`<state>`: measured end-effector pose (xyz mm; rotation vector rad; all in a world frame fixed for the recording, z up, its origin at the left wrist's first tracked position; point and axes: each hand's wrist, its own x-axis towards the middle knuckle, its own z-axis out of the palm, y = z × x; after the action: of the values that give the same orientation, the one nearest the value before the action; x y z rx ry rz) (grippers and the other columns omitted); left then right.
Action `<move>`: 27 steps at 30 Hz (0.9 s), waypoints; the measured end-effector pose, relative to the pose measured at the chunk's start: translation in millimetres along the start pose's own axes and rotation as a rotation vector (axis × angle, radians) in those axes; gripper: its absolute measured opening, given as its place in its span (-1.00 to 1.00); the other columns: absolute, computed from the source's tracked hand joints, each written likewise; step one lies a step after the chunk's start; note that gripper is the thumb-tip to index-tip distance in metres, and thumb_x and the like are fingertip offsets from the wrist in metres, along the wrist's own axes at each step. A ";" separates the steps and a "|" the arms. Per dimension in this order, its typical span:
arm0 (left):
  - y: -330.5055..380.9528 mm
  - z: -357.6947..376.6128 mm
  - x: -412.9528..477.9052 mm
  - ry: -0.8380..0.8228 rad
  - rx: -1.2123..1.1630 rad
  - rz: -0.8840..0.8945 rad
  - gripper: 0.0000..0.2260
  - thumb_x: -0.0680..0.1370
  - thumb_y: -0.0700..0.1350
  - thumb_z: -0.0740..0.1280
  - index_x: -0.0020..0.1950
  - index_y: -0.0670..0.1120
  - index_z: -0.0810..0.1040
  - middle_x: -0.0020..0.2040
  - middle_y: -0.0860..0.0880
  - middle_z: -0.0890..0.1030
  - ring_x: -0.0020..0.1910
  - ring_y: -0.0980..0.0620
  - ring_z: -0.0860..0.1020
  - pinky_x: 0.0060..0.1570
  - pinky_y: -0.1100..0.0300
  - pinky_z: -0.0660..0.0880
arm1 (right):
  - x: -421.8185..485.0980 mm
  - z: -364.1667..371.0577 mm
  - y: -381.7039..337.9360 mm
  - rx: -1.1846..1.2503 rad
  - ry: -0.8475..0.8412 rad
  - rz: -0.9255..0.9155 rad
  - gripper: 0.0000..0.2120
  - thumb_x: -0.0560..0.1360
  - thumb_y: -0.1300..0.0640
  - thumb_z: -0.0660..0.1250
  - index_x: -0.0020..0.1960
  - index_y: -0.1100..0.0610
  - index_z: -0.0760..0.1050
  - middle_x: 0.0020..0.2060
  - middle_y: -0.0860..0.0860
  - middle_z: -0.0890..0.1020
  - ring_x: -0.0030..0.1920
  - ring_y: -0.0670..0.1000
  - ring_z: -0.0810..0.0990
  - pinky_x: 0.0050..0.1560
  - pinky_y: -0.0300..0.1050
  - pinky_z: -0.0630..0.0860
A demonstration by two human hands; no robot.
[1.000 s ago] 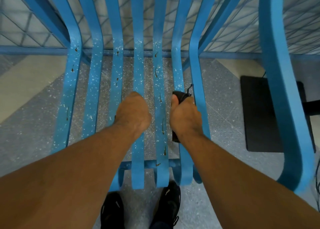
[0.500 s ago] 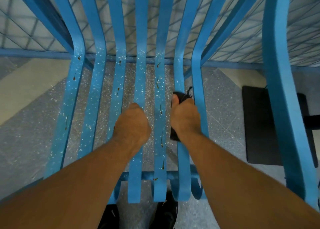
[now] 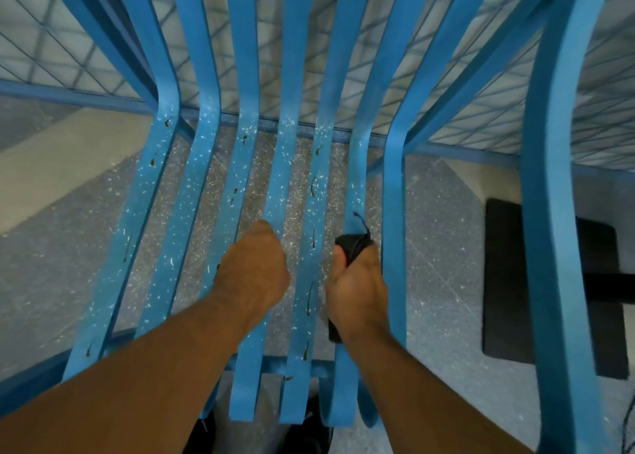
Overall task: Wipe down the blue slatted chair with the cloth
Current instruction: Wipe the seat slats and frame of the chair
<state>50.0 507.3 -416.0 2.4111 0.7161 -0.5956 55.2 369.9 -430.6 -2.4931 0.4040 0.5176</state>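
Note:
The blue slatted chair (image 3: 199,192) fills the view from above, its seat slats speckled with white flecks and small brown smears. My right hand (image 3: 359,288) is closed around a dark cloth (image 3: 354,245) and presses it onto the second slat from the right of the seat. A loose thread sticks up from the cloth. My left hand (image 3: 254,275) is curled around a middle slat, fingers wrapped over it and hidden underneath.
The chair's right armrest (image 3: 549,213) curves down the right side. A black mat (image 3: 505,281) lies on the grey speckled floor to the right. My black shoes (image 3: 202,433) show under the seat's front edge. A blue-framed mesh fence (image 3: 68,58) runs behind the chair.
Both hands have kept their hold on the same slats. The view has moved closer and tilted up, so the hands sit lower in frame and the shoes are mostly hidden.

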 end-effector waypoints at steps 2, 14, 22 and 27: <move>0.1 0.3 -0.1 -0.006 0.010 -0.008 -0.70 0.59 -0.19 0.31 0.28 -0.18 0.33 -0.14 -0.04 0.51 -0.22 0.01 0.46 -0.25 0.16 0.43 | 22.6 -2.7 -14.9 0.065 -0.030 0.079 -0.60 0.65 -0.18 0.06 0.24 0.13 0.34 -0.25 -0.08 0.46 -0.34 -0.13 0.44 -0.48 -0.22 0.31; 2.8 -10.2 0.5 -0.066 -0.012 -0.030 -0.64 0.59 -0.15 0.32 0.34 -0.17 0.31 -0.10 -0.05 0.53 -0.14 -0.04 0.55 -0.27 0.17 0.45 | 54.7 1.4 -24.6 -0.065 0.034 -0.140 -0.42 0.68 -0.08 0.02 0.60 0.13 -0.04 0.42 0.16 0.36 0.26 0.18 0.49 0.15 0.07 0.51; 43.3 -54.7 78.0 -0.060 -0.072 0.082 -0.37 0.56 0.08 0.37 0.49 -0.21 0.23 0.36 -0.20 0.46 0.25 -0.19 0.50 0.07 0.07 0.48 | 12.1 7.6 -1.1 0.045 0.006 0.132 -0.56 0.61 -0.21 0.10 0.34 0.05 0.30 0.06 0.07 0.61 0.01 0.16 0.63 0.01 0.16 0.60; 49.8 -50.3 108.9 -0.049 0.022 0.113 -0.62 0.56 -0.12 0.39 0.31 -0.21 0.39 0.17 -0.16 0.55 -0.07 -0.03 0.51 -0.30 0.27 0.39 | 64.2 1.7 -31.4 0.053 0.014 0.154 -0.62 0.61 -0.27 0.09 0.05 0.05 0.33 -0.28 -0.08 0.47 -0.30 -0.05 0.50 -0.40 -0.19 0.33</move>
<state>175.3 541.5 -418.8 2.4297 0.5515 -0.6167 123.4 384.9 -445.9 -2.4279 0.6117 0.5429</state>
